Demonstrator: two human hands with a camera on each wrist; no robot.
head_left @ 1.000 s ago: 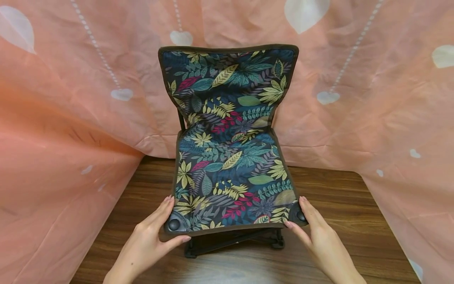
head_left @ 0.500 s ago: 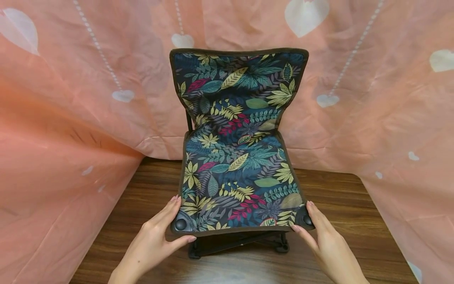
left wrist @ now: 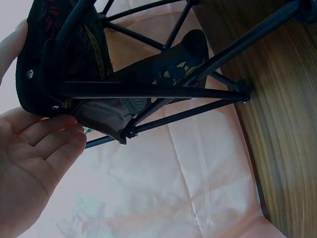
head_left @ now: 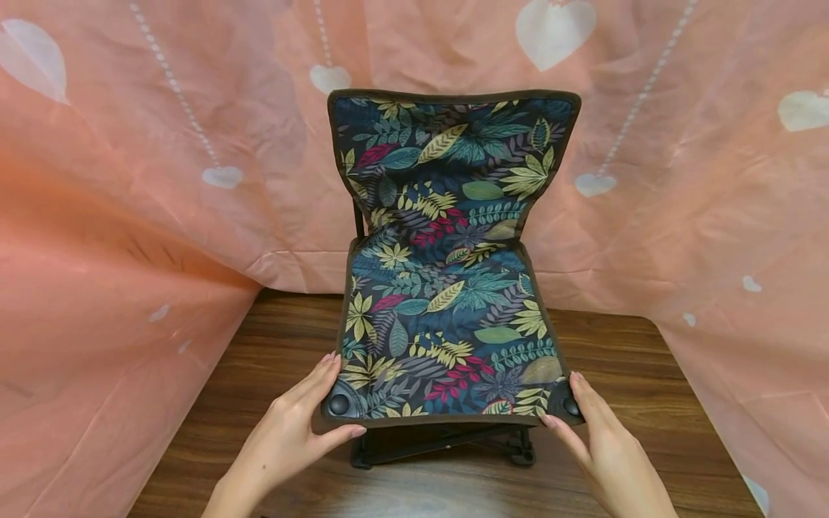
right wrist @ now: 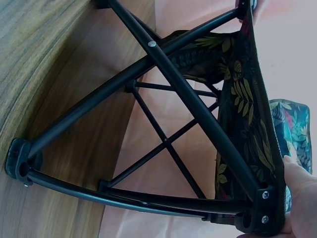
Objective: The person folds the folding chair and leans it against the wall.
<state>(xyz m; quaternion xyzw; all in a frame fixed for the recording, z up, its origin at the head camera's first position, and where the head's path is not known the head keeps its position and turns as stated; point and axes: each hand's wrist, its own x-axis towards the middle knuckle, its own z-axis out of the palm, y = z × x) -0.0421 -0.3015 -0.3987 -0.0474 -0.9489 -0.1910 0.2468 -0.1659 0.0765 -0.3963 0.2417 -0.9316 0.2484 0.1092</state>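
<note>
A leaf-print folding chair (head_left: 447, 309) stands upright on the wood-grain bench (head_left: 622, 381), its seat towards the person and its backrest in front of the pink heart-print cloth (head_left: 129, 180). The left hand (head_left: 278, 435) grips the left front corner, thumb at the front edge, fingers against the side; the right hand (head_left: 612, 446) holds the right front corner likewise. Each hand spreads round a black corner cap (head_left: 338, 404), probably because the frame ends there and gives firm purchase; holding both corners likely steadies the chair evenly. Underneath, crossed leg tubes (right wrist: 193, 101) stand spread, which seems to hold the seat fabric taut.
</note>
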